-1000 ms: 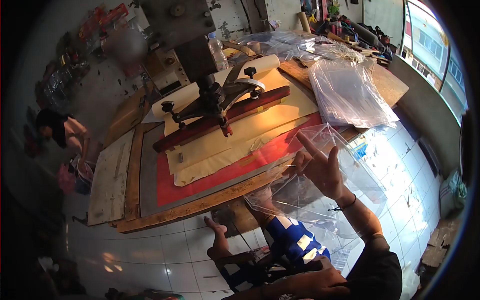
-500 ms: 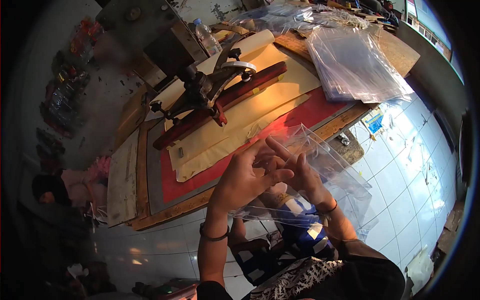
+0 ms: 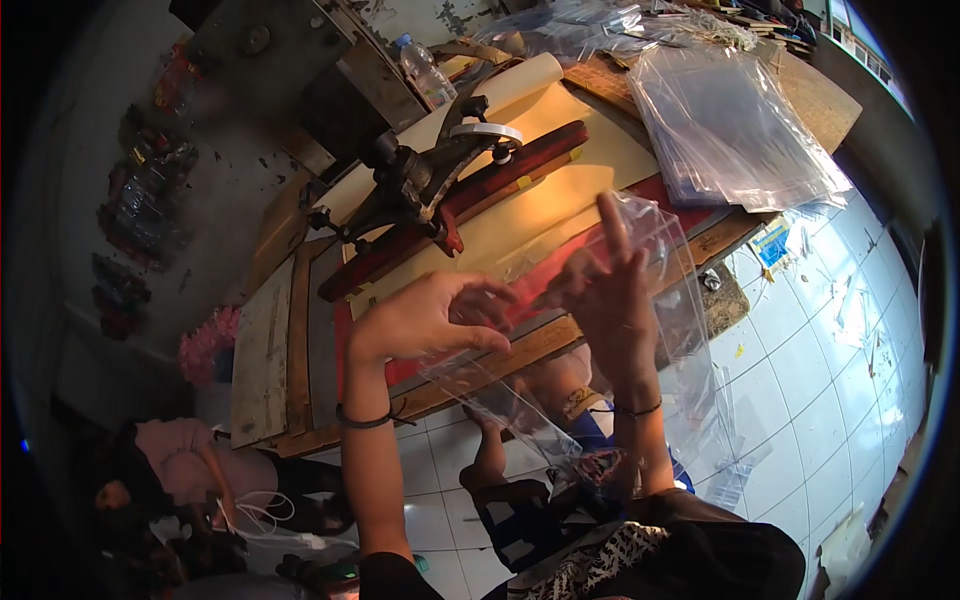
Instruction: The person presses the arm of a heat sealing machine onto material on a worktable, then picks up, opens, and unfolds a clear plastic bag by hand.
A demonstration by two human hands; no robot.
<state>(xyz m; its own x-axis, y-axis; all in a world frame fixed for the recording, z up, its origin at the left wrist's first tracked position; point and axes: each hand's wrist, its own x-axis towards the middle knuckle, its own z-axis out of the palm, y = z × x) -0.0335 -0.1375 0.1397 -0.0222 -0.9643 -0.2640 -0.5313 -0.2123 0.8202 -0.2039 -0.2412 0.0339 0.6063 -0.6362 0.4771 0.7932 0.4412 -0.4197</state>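
Observation:
A clear plastic sheet or pouch (image 3: 690, 330) hangs around my right hand (image 3: 605, 300), whose index finger points up inside or behind it; which one I cannot tell. The fingers of that hand are spread. To its left, my left hand (image 3: 435, 315) is curved with thumb and fingers apart, its fingertips near the plastic's left part. Both hands are above the front edge of the work table (image 3: 540, 345). Beyond them, a red press bar (image 3: 470, 205) under a black machine head (image 3: 405, 170) rests over cream sheets (image 3: 570, 195) and a red sheet (image 3: 660, 190).
A stack of clear plastic sheets (image 3: 735, 130) lies at the table's right. A water bottle (image 3: 425, 70) stands behind the press. At the lower left another person (image 3: 200, 460) sits near white cords (image 3: 265, 510). Scraps lie on the tiled floor (image 3: 790, 370).
My left hand came into view, met my right hand, then moved left away from it. My right hand has risen with the plastic. The view has also shifted.

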